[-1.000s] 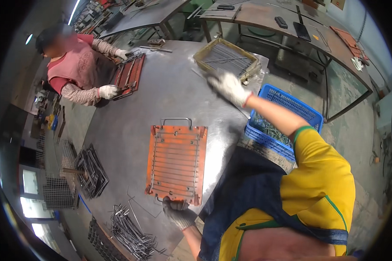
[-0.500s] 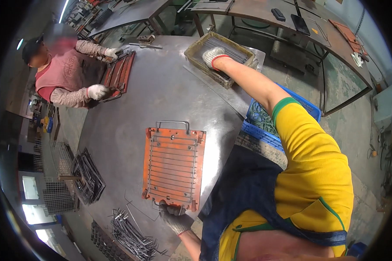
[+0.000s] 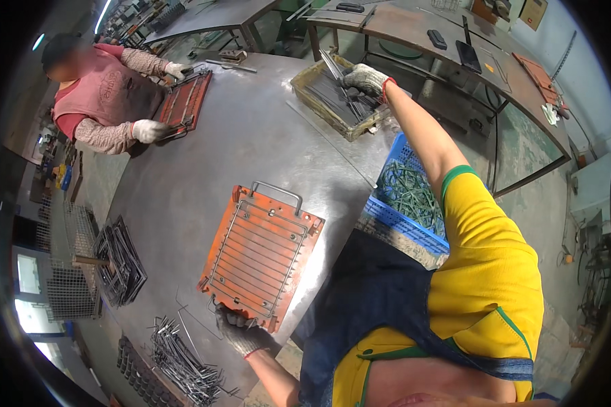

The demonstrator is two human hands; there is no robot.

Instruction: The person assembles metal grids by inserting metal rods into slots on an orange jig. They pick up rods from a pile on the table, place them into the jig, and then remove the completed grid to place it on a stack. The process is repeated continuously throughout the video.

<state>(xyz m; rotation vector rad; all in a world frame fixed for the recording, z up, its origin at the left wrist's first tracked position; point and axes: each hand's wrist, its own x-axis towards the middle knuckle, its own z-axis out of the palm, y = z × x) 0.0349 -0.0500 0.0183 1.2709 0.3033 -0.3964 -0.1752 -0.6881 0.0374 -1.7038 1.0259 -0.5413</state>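
My gloved right hand (image 3: 366, 80) is closed round a bundle of thin metal rods (image 3: 338, 73), raised at a slant over a yellowish tray (image 3: 304, 105). More grey rods (image 3: 329, 93) lie in that tray. Near me on the metal table, an orange jig plate (image 3: 241, 217) holds a wire frame with several parallel rods across it and a bent wire handle (image 3: 278, 190) at its far end. At the plate's near edge, my gloved left hand (image 3: 241, 332) grips it, fingers partly hidden under the edge.
Across the table (image 3: 163, 224), a co-worker's gloved hands hold another red jig (image 3: 187, 102). Loose bent metal pieces (image 3: 180, 359) pile at the lower left, near stacked dark wire frames (image 3: 119, 261). A blue crate (image 3: 404, 227) of green strands stands beside the table's right edge.
My right hand has risen from inside the tray with a bundle of rods. The orange jig plate has turned clockwise, and my left hand has stayed on its near edge.
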